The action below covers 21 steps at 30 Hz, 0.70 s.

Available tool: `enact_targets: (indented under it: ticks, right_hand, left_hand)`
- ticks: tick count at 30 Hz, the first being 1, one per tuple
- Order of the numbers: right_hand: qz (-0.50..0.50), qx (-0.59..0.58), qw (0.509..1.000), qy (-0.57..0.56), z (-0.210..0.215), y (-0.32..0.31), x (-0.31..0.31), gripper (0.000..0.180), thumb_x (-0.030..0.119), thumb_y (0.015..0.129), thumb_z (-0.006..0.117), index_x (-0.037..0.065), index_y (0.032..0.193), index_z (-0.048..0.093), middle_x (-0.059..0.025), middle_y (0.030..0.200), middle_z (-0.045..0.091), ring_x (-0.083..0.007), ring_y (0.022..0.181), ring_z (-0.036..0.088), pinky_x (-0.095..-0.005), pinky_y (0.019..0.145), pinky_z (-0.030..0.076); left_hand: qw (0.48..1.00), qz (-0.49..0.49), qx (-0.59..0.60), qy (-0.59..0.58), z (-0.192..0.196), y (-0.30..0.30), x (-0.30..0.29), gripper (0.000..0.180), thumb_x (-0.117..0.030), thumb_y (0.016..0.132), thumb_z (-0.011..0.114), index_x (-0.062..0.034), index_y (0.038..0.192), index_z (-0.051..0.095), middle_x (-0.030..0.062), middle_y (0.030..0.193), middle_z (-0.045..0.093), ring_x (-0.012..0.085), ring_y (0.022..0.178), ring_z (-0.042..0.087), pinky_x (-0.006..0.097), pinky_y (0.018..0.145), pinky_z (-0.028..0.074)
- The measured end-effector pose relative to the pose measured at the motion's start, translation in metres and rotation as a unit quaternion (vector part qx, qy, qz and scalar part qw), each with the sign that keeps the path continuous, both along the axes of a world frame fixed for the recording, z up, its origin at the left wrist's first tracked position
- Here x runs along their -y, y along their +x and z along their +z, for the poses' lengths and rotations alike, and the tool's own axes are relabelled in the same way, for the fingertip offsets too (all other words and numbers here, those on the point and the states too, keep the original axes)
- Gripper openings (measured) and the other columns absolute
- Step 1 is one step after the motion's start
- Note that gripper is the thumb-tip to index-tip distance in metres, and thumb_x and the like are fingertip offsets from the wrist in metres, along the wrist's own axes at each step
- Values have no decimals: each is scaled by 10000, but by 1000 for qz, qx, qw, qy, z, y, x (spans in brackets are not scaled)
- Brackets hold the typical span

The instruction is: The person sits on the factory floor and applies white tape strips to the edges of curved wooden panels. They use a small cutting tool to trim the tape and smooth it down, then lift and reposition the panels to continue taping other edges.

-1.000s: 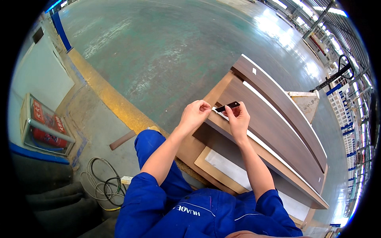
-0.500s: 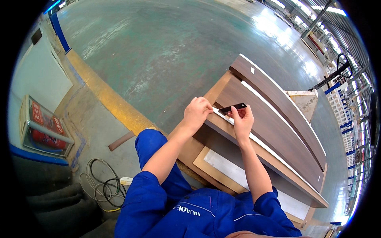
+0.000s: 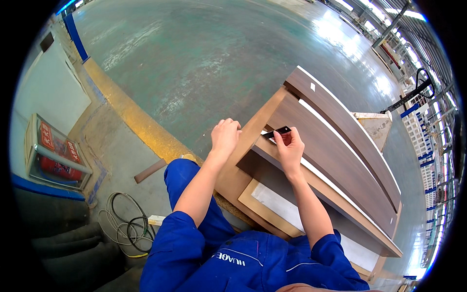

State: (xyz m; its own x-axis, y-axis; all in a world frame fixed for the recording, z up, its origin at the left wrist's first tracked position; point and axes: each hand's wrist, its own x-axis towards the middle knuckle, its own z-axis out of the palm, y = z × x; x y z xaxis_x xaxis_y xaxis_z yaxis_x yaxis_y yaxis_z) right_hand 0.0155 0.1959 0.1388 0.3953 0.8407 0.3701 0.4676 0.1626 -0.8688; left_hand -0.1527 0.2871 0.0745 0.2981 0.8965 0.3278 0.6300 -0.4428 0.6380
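Note:
My right hand [image 3: 292, 152] pinches a flat black tool [image 3: 282, 131] with a small hole near one end; its exact kind I cannot make out. The tool lies over the near-left end of a dark wood-grain panel [image 3: 335, 160], by the white strip [image 3: 335, 183] along that panel's near edge. My left hand [image 3: 224, 140] is off the panel, to the left of the stack's end, its fingers curled together. Anything held in those fingers is hidden.
Other dark panels with white edges, one a long board [image 3: 335, 112], lie behind on brown boards [image 3: 258, 124]. A pallet truck handle [image 3: 413, 92] stands far right. At left are a fire extinguisher cabinet [image 3: 58, 153], coiled cable [image 3: 127, 226] and a brown offcut [image 3: 150, 171] on the floor.
My left hand has moved left, away from the panel's end. My right hand has shifted slightly left toward that end, with the black tool still in it.

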Motion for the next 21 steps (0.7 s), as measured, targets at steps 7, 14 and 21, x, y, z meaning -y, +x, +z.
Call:
enact_targets:
  ticks: [7, 14, 21]
  right_hand:
    - [-15, 15, 1000, -4, -1, -5, -3, 142, 39, 846, 652, -7, 801, 525, -51, 703, 633, -77, 645, 594, -228, 592, 470]
    - [-15, 18, 1000, 4, -5, -7, -5, 151, 37, 847, 647, -7, 796, 512, -64, 700, 642, -97, 652, 625, -242, 593, 489]
    - [-23, 23, 999, 6, -6, -11, -5, 172, 47, 848, 647, -4, 785, 496, -70, 687, 637, -96, 639, 617, -249, 579, 483]
  left_hand:
    - [993, -40, 81, -75, 9, 8, 0, 131, -95, 821, 614, -40, 930, 661, 104, 826, 676, 286, 783, 648, 394, 690, 504]
    - [995, -57, 77, -37, 5, 7, 2, 121, -99, 826, 599, -41, 907, 668, 111, 874, 668, 292, 854, 630, 392, 745, 494]
    - [995, -60, 70, -23, 7, 7, 5, 100, -103, 819, 606, -38, 869, 665, 111, 852, 640, 290, 854, 608, 395, 760, 481]
